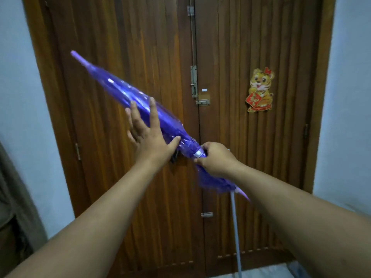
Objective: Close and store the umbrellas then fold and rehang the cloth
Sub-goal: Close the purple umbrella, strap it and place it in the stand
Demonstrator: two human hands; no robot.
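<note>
A closed, translucent purple umbrella (128, 97) slants across the middle of the view, its pointed tip up at the upper left. My right hand (215, 158) grips it near the lower end of the gathered canopy, where a white snap shows. My left hand (147, 129) lies flat against the canopy with straight, spread fingers and the thumb pressing the folds. Below my right hand, loose purple canopy edges and rib tips (218, 182) flare out, blurred. The umbrella's handle is hidden behind my right forearm. No cloth shows.
A brown wooden double door (230, 47) fills the background, with metal bolts (193, 83) along its centre seam and a tiger sticker (260, 90) on the right leaf. A pale thin pole (235, 227) stands before it. Light walls flank the door; a dark curtain (12, 207) hangs left.
</note>
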